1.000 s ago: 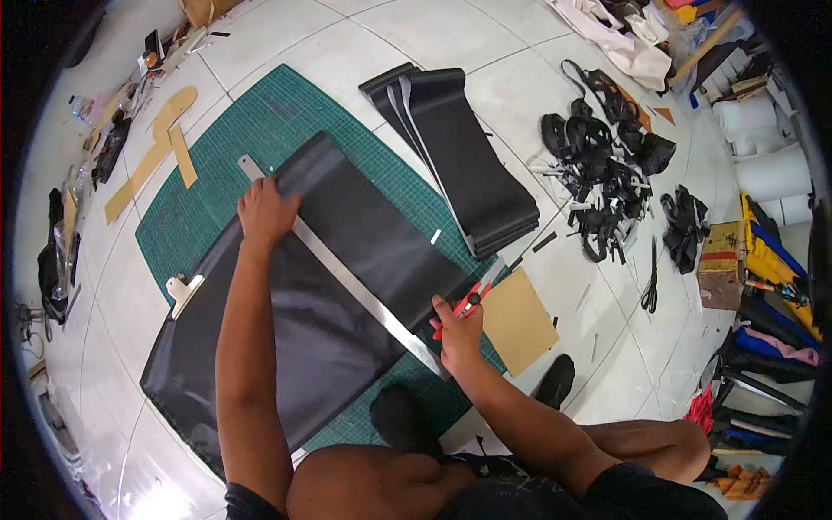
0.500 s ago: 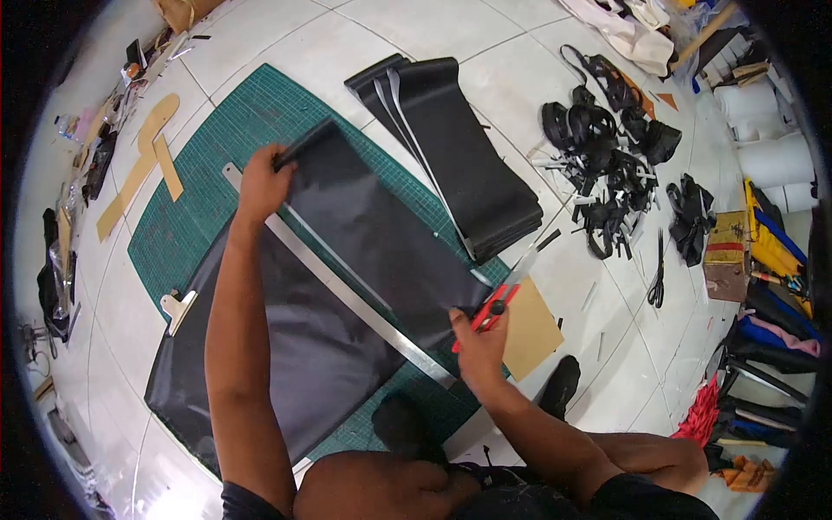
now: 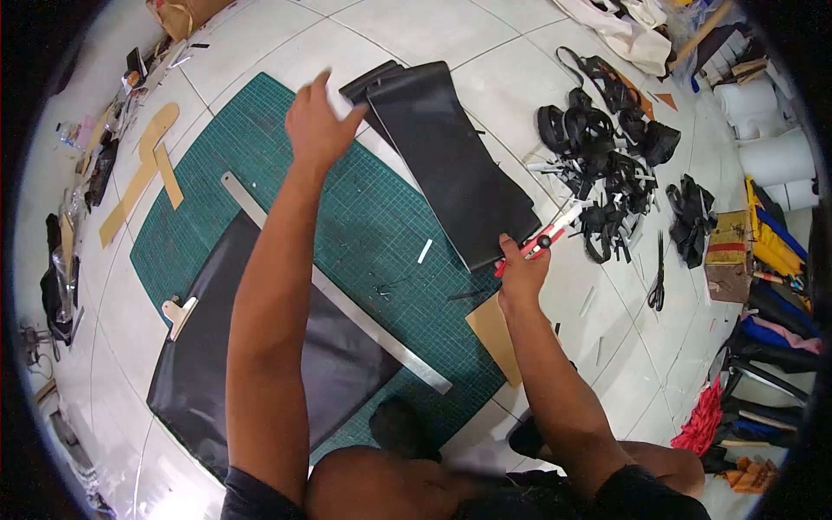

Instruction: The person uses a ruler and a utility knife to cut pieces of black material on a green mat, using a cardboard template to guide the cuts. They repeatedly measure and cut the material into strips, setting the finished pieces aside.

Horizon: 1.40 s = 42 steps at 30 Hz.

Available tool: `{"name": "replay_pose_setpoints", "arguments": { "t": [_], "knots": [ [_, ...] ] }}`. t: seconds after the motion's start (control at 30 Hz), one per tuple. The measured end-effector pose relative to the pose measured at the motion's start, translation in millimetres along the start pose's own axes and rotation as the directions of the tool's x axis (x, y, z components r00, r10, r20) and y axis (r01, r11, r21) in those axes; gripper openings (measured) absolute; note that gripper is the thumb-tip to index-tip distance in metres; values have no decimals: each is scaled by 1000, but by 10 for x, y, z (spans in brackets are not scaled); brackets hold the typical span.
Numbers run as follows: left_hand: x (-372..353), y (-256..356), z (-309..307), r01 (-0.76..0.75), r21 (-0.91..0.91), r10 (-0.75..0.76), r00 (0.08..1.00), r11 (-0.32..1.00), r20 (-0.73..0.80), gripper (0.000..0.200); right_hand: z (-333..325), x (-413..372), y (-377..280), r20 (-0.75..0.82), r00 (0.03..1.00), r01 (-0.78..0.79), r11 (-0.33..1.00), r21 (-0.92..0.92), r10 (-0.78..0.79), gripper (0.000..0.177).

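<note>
My left hand [image 3: 322,123] is open above the far edge of the green cutting mat [image 3: 364,208], its fingers spread and slightly blurred. In my right hand [image 3: 523,276] is a red utility knife [image 3: 539,244] with a black knob, pointing away to the right. This hand is at the near end of a stack of black sheet pieces [image 3: 451,165], seemingly touching its corner. A larger black sheet [image 3: 347,364] lies partly on the mat, with a metal ruler [image 3: 381,334] along its cut edge. A metal clip [image 3: 179,317] grips its left side.
Tan card templates [image 3: 143,178] lie left of the mat, and a tan card piece [image 3: 494,342] lies under its right edge. Black straps [image 3: 607,165] are heaped on the right, near black scissors [image 3: 659,273]. Bundled materials [image 3: 771,347] line the right side.
The black piece that both hands held over the mat now lies on top of the stack. My left hand has let go and risen away; my right hand moved right with the knife.
</note>
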<state>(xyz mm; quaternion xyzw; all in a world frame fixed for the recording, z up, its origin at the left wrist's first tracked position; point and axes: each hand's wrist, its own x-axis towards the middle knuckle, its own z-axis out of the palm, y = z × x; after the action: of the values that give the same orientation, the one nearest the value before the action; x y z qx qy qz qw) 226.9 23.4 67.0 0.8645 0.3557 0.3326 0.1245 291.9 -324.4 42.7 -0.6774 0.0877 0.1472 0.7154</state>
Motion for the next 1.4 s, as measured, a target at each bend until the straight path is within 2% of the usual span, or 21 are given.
{"name": "replay_pose_setpoints", "arguments": {
  "t": [0.03, 0.17, 0.2, 0.3, 0.33, 0.37, 0.43, 0.5, 0.57, 0.67, 0.77, 0.8, 0.9, 1.0, 1.1, 1.13, 1.23, 1.27, 1.37, 1.4],
  "knots": [
    [-198, -135, -24, 63, -11, -63, 998, 998, 16, 79, 2, 21, 58, 2, 1000, -10, 999, -43, 10, 46],
    [-908, -761, -337, 324, 32, -325, 946, 946, 21, 69, -14, 37, 250, 38, 986, 167, 984, -58, -165, 47],
    [-1020, -835, -486, 396, 43, -398, 917, 917, 29, 68, -18, 29, 241, 21, 991, 136, 988, -78, -134, 45],
    [-1345, -1125, -755, 422, 277, -440, 898, 863, 4, 68, -100, -73, 135, -18, 998, 52, 983, -175, -56, 41],
    [-1431, -1191, -819, 407, 294, -427, 904, 865, 5, 67, -179, -151, 94, -30, 999, 30, 972, -232, -38, 39],
    [-1502, -1255, -851, 408, 353, -456, 888, 842, 61, 67, -238, -255, 92, -38, 999, 11, 957, -289, -23, 38],
    [-1617, -1205, -959, 401, 476, -527, 834, 783, 165, 68, -398, -611, 211, 162, 980, 180, 845, -503, -112, 37],
    [-1777, -1450, -838, 383, 365, -465, 869, 848, 168, 72, -595, -1016, 429, 431, 899, 192, 812, -552, 81, 38],
    [-1850, -1488, -783, 369, 332, -427, 896, 868, 120, 76, -628, -1370, 416, 567, 760, 298, 604, -739, 319, 52],
    [-1814, -1418, -807, 408, 381, -495, 852, 830, 167, 79, -670, -1599, 652, 824, 556, 734, 399, -549, 109, 50],
    [-1784, -1335, -871, 410, 391, -512, 835, 824, 202, 82, -684, -1577, 777, 835, 540, 747, 394, -536, 111, 48],
    [-1764, -1317, -905, 415, 382, -518, 825, 826, 224, 85, -677, -1576, 759, 782, 590, 676, 407, -615, 201, 43],
    [-1718, -1312, -951, 421, 365, -522, 817, 830, 245, 87, -701, -1562, 716, 802, 588, 683, 469, -560, 101, 42],
    [-1737, -1557, -968, 389, 217, -437, 861, 895, 260, 85, -703, -1665, 659, 851, 506, 682, 539, -495, 142, 42],
    [-1715, -1709, -1122, 445, 15, -428, 853, 896, 298, 81, -682, -1867, 686, 851, 475, 637, 580, -508, 224, 43],
    [-1715, -1731, -1161, 490, 5, -469, 832, 872, 296, 80, -700, -1933, 738, 860, 452, 653, 570, -499, 236, 43],
    [-1753, -1817, -1240, 384, 185, -423, 863, 905, 277, 74, -654, -2124, 808, 842, 460, 563, 640, -523, 283, 52],
    [-1795, -1818, -1213, 365, 267, -424, 881, 892, 213, 67, -659, -2139, 800, 819, 442, 526, 635, -566, 365, 54],
    [-1813, -1723, -1208, 379, 188, -408, 900, 906, 155, 60, -615, -2221, 718, 614, 584, 30, 741, -670, 531, 51],
    [-1827, -1730, -1187, 377, 217, -413, 897, 901, 158, 59, -666, -2224, 908, 573, 684, -13, 792, -610, 452, 47]
  ]
}}
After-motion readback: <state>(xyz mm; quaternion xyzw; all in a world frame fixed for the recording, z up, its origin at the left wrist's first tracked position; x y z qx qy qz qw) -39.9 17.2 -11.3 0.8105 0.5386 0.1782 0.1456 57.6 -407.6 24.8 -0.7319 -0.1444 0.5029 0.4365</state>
